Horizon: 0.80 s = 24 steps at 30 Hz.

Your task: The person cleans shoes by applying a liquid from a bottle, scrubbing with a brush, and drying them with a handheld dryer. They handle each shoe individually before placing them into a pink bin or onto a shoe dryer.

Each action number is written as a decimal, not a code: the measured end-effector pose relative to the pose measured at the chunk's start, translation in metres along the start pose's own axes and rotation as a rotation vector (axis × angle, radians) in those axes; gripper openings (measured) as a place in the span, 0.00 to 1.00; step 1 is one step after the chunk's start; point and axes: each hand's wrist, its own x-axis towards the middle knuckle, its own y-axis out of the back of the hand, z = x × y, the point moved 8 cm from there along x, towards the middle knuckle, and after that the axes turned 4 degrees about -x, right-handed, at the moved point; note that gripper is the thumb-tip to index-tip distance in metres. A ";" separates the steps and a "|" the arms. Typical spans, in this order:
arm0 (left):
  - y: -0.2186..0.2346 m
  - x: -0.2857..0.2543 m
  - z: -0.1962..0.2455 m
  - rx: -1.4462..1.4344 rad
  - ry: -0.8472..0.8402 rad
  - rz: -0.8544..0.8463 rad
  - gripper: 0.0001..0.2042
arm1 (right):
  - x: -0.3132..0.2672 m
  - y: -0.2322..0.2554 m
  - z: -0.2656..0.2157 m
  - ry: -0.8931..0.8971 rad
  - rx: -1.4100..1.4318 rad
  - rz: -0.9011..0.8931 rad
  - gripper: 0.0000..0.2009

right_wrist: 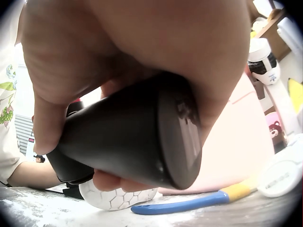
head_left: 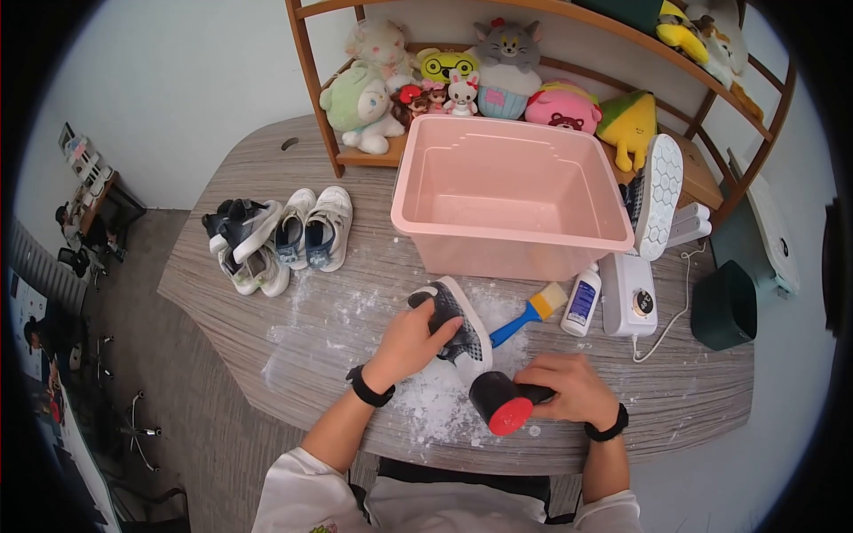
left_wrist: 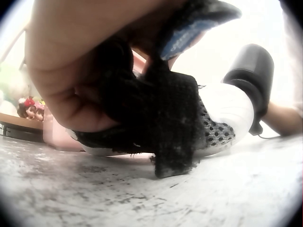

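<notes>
The right hand (head_left: 573, 388) is wrapped around the handle of a black tool (head_left: 490, 400) with a red round end. The tool is right by the toe of a black and white shoe (head_left: 468, 329); I cannot tell if they touch. The left hand (head_left: 404, 342) grips this shoe, with fingers and thumb bent around its back part. The shoe is tipped on its side near the front of the counter (head_left: 240, 178), with its toe toward the person and its sole facing right. Each wrist has a black band (head_left: 608, 425). White powder (head_left: 434, 404) is all over the counter around the shoe.

Just past the shoe lies a brush (head_left: 514, 326) with a blue handle. To its right stand a white bottle (head_left: 582, 304) and a white machine (head_left: 628, 298) with a round dial and a white cord (head_left: 680, 302). Beside them is a dark green bin (head_left: 724, 306). On the left side sit more shoes (head_left: 329, 226), close together.

Farther back is a big pink tub (head_left: 515, 258). Another shoe (head_left: 662, 195) stands up at its right, showing its white sole. Behind the tub is a wooden shelf (head_left: 373, 158) with soft toys (head_left: 506, 80).
</notes>
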 end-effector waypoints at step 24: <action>-0.008 -0.001 -0.020 -0.206 0.021 -0.164 0.19 | -0.004 0.018 0.009 -0.062 -0.070 0.219 0.22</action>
